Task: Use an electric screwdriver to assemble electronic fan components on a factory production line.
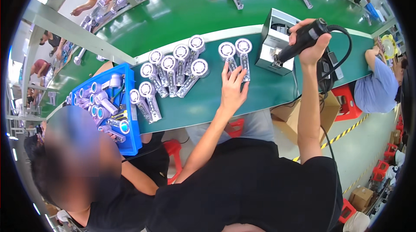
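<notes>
My right hand [310, 41] is wrapped round a black electric screwdriver [303, 43], held tilted. Its tip points down to the front of a grey box-shaped screw feeder [277, 43]; whether they touch I cannot tell. On the green bench, my left hand [234, 86] lies with fingers apart over the handles of two handheld fans, a left one [226, 50] and a right one [243, 46]. Both lie flat with their round heads away from me and handles toward me. The fingers partly cover the left fan's handle.
Several more handheld fans [169, 63] lie left on the bench [190, 112]. A blue bin [135, 123] of fans stands beside a co-worker [86, 158]. Beyond a pale rail runs a green conveyor [182, 19] carrying fans. The screwdriver's cable [350, 45] loops right, above a cardboard box [327, 112].
</notes>
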Demonstrator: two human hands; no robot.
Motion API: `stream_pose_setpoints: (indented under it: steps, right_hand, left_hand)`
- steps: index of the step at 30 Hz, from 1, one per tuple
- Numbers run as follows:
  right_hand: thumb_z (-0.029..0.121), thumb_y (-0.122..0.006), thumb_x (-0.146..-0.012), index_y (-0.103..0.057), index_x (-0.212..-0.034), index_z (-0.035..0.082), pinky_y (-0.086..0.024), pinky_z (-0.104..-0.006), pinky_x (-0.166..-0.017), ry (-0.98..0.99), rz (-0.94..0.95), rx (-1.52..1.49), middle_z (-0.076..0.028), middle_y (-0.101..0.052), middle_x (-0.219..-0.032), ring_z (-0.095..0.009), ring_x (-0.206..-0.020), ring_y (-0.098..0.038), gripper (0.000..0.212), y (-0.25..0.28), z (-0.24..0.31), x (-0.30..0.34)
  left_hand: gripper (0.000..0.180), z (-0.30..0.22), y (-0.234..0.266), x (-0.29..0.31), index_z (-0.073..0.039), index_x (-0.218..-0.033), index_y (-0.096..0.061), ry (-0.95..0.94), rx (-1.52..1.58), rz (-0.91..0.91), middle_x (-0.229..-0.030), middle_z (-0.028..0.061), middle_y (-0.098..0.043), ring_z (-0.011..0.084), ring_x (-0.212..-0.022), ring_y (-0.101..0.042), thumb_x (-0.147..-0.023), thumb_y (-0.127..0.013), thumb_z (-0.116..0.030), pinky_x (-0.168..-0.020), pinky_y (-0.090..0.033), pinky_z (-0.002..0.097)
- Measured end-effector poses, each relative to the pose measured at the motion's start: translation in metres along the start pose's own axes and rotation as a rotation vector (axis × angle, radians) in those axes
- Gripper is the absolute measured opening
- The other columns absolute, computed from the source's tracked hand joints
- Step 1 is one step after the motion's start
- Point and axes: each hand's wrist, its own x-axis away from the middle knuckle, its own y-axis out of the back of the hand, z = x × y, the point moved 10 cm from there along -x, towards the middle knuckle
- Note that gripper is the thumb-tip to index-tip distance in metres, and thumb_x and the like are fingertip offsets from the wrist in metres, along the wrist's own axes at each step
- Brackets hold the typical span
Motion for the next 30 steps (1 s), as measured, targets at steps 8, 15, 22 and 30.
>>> stream_pose_setpoints:
  steps: [8, 15, 22, 30]
  right_hand:
    - [0.076, -0.040, -0.094, -0.058, -0.099, -0.007, -0.047, -0.0296, -0.047, 0.007, -0.015, 0.012, -0.019, -0.066, -0.076, -0.020, -0.051, -0.059, 0.085, 0.014, 0.003, -0.006]
    - [0.073, -0.038, -0.096, -0.058, -0.098, -0.007, -0.047, -0.0292, -0.044, -0.040, 0.019, 0.029, -0.018, -0.066, -0.074, -0.018, -0.050, -0.058, 0.083, 0.008, -0.010, -0.016]
    - [0.085, -0.035, -0.088, -0.053, -0.102, 0.005, -0.047, -0.0312, -0.042, -0.287, 0.091, -0.091, -0.014, -0.064, -0.070, -0.019, -0.046, -0.056, 0.082, 0.012, -0.058, -0.027]
    - [0.087, -0.038, -0.084, -0.051, -0.102, 0.006, -0.049, -0.0371, -0.041, -0.333, 0.122, -0.220, -0.017, -0.063, -0.070, -0.024, -0.045, -0.056, 0.084, 0.019, -0.083, -0.011]
  left_hand:
    - [0.041, -0.009, -0.006, -0.001, 0.000, -0.119, -0.067, -0.007, -0.028, 0.031, -0.127, 0.0164, -0.062, 0.0494, -0.138, -0.037, -0.079, -0.074, -0.003, -0.104, -0.045, 0.0521]
    - [0.041, -0.009, -0.007, -0.007, 0.000, -0.120, -0.067, -0.018, -0.043, 0.009, -0.127, 0.0162, -0.062, 0.0487, -0.138, -0.036, -0.080, -0.074, -0.004, -0.104, -0.045, 0.0520]
    - [0.041, -0.005, -0.011, -0.005, 0.000, -0.120, -0.066, -0.032, -0.003, 0.018, -0.131, 0.0169, -0.059, 0.0498, -0.139, -0.035, -0.080, -0.072, -0.005, -0.106, -0.045, 0.0522]
    - [0.041, -0.005, -0.002, 0.004, -0.005, -0.119, -0.069, -0.055, -0.018, -0.009, -0.126, 0.0147, -0.062, 0.0485, -0.137, -0.039, -0.080, -0.075, -0.013, -0.106, -0.046, 0.0508]
